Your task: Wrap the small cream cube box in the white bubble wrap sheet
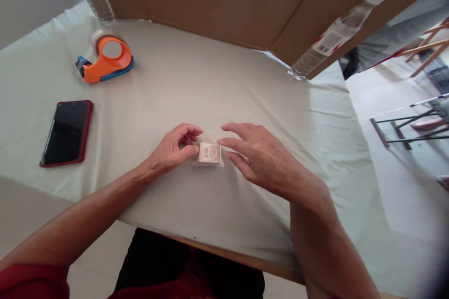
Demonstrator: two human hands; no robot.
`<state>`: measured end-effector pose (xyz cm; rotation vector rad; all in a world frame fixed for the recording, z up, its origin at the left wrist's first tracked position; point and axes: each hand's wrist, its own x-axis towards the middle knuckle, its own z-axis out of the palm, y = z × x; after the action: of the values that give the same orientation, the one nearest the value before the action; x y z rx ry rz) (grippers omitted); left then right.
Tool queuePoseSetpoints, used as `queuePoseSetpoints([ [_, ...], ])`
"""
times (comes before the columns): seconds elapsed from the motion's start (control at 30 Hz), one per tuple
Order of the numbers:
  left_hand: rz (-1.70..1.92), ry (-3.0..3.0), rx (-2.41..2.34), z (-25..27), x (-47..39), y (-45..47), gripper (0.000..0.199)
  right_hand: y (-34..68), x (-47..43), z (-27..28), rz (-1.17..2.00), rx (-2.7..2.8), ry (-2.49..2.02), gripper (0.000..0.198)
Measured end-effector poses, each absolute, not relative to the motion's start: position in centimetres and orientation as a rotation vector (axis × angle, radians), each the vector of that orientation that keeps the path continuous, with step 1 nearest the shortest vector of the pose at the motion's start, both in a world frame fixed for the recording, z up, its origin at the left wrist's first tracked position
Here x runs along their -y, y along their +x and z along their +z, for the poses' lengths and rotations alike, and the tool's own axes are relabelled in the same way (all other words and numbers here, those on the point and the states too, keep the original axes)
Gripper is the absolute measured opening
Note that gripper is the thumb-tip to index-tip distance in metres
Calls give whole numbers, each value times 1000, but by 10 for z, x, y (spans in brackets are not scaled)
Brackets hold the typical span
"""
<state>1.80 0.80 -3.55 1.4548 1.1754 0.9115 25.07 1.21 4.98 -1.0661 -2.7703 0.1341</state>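
Head view: on the pale cloth [196,79], the right hand [261,154] and left hand [173,146] meet at a small box [211,153]; it is set down, but its clear film [206,164] looks not yet tidy.
The right hand is wide open and holds nothing, its fingertips just beside the box's right side, maybe touching. The left hand is loosely curled, thumb at the box's left end; I can't tell if it grips. The box sits between them.
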Motion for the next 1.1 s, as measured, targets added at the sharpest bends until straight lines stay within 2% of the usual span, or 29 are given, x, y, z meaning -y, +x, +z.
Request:
queuePoseSetpoints([
  [0.37, 903, 1621, -1145, -32, -7, 22, 41, 240, -10, 34, 137, 2863, -1020, 33],
  [0.53, 851, 1613, -1147, -32, -7, 22, 43, 226, -3, 33, 219, 2837, -1001, 26],
  [0.67, 851, 1559, -1161, -30, -7, 19, 45, 241, -3, 57, 460, 2476, -834, 18],
  [0.8, 930, 1444, -1268, -28, -9, 15, 45, 261, -11, 71, 320, 2177, -1031, 13],
  [0.9, 951, 1398, -1319, -29, -10, 15, 42, 265, -19, 63, 232, 2343, -1058, 14],
  [1.1, 991, 1405, -1372, -27, -10, 18, 28, 254, -25, 45, 248, 2756, -1050, 21],
])
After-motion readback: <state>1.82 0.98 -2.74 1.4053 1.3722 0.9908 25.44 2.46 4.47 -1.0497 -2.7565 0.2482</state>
